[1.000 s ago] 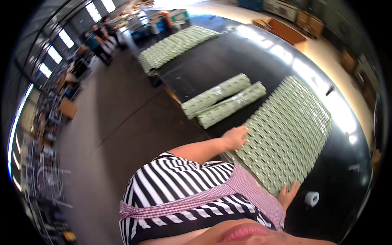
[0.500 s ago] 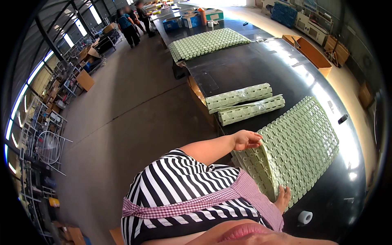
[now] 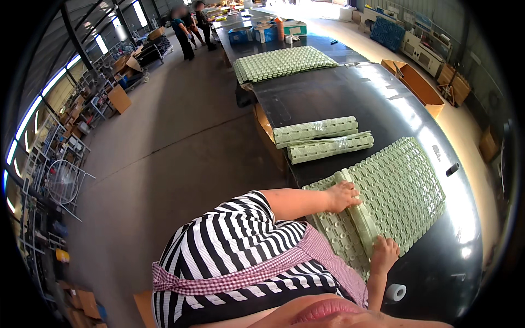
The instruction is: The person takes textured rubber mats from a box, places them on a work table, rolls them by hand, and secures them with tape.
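Observation:
A light green plastic mat (image 3: 402,183) with rows of slots and round cups lies on the black table in front of me. A strip of it is folded over into a raised ridge (image 3: 358,216) running between my hands. My left hand (image 3: 342,197) grips the far end of this ridge, fingers curled over it. At its near end my right hand (image 3: 385,252) holds the fold with bent fingers. Between the ridge and my apron, round cups show on part of the mat. Two rolled green mats (image 3: 316,130) (image 3: 331,147) lie side by side beyond, wrapped with clear tape or film.
A white tape roll (image 3: 396,292) stands by my right forearm, and a small dark cylinder (image 3: 452,169) lies beyond the mat. Another flat green mat (image 3: 284,63) is farther along the black table (image 3: 377,104). Blue boxes (image 3: 265,33) stand behind it. People stand at the far left.
My left hand has come down from the lifted edge onto the fold. The right hand has moved up and over the fold's near end. The raised flap now lies lower, as a ridge.

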`<state>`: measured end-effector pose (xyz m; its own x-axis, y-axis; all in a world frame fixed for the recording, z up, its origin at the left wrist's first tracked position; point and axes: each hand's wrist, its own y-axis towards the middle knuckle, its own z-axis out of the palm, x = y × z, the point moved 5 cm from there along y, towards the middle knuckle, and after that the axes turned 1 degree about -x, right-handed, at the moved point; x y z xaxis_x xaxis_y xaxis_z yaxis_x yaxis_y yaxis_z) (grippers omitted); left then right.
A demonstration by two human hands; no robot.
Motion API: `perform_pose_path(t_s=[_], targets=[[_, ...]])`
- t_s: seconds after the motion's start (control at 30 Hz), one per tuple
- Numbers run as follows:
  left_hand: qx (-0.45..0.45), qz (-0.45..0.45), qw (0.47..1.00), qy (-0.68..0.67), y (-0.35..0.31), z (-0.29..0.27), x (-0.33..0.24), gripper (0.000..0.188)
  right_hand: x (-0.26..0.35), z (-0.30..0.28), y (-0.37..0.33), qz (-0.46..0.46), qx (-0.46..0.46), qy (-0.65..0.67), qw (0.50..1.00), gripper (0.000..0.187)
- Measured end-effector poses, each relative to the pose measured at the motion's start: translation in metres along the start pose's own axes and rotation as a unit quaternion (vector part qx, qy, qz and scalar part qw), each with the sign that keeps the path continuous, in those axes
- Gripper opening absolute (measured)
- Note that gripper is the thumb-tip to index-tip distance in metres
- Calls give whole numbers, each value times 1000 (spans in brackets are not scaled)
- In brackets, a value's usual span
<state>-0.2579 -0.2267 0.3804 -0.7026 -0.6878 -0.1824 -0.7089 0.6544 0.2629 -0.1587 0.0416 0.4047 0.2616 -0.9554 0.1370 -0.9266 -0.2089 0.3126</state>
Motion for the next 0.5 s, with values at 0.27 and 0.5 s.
perform_pose_path(t_s=[0.27, 0.5], targets=[[-2, 101, 991, -84, -15, -4, 14, 33, 43, 4, -26, 32, 36, 38, 998, 29], [-46, 153, 983, -93, -41, -10, 24, 43, 51, 25, -48, 11, -64, 23, 998, 38]])
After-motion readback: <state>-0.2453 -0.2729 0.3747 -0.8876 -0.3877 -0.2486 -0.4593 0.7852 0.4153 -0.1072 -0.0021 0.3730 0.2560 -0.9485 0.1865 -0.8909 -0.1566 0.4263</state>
